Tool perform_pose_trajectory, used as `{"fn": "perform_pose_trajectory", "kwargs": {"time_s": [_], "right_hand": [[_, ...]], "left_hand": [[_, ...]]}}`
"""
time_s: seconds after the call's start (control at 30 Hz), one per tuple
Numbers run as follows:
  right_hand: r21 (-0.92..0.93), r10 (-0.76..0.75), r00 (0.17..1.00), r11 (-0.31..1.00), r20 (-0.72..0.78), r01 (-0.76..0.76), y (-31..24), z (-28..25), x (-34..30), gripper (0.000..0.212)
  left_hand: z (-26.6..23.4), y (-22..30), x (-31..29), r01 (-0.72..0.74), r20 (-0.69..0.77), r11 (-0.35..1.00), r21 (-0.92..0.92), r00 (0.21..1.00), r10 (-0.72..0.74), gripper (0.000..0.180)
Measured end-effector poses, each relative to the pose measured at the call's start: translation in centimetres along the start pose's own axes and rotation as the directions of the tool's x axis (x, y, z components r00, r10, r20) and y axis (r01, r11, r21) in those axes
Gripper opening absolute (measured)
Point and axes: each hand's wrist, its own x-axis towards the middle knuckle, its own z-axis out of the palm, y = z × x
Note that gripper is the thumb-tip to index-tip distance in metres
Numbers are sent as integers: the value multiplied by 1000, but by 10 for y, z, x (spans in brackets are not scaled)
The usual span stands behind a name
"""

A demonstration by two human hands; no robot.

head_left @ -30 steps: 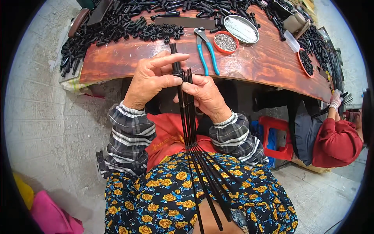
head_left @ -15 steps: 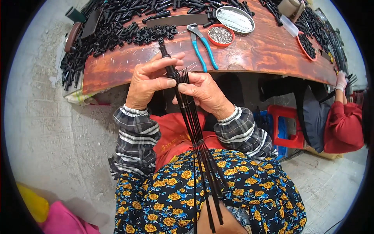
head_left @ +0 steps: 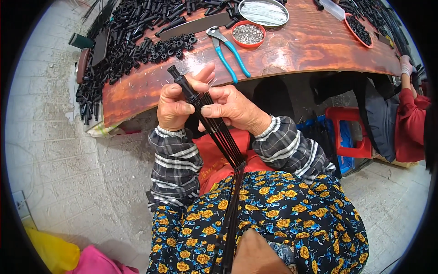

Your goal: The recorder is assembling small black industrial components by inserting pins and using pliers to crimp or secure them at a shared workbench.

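Note:
Over my lap I hold an umbrella frame: a bundle of thin black ribs joined to a black plastic runner. My left hand is closed round the runner, thumb in front and fingers behind. My right hand pinches the ribs just below it between thumb and fingers. Part of the joint is hidden by my fingertips. The runner tilts up and left toward the table, while the ribs slant down, gather at a dark knot, and hang over my flowered apron.
Beyond my hands is a reddish wooden table. On it lie blue-handled pliers, a red dish of small metal bits, a metal dish of white wires and heaped black plastic parts. At right, a co-worker's gloved hand and a red stool.
My view has shifted a little. The runner's top end has tipped away from the black gear-like parts, toward me and left. My left fingers sit differently on it; the lower ribs hang closer together.

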Motion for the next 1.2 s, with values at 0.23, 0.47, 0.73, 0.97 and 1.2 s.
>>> {"fn": "perform_pose_trajectory", "kwargs": {"time_s": [0.23,0.47,0.73,0.97,1.2], "right_hand": [[30,-32,999,999,-18,33,8,-7,0,27],[63,-132,988,989,-79,137,-12,-5,3,37],[-167,-221,964,966,-147,196,0,-6,-5,19],[-129,-322,942,942,-96,309,2,0,3,35],[-284,-361,932,895,-11,344,-7,8,14,46]], "left_hand": [[11,-8,-6,-29,-109,999,20,994,31,49],[49,31,-6,-153,-496,930,333,811,311,42],[168,47,-5,284,-198,884,371,954,-224,63],[156,17,0,282,-628,604,746,602,494,19],[114,19,10,385,-639,516,765,553,535,7]]}}
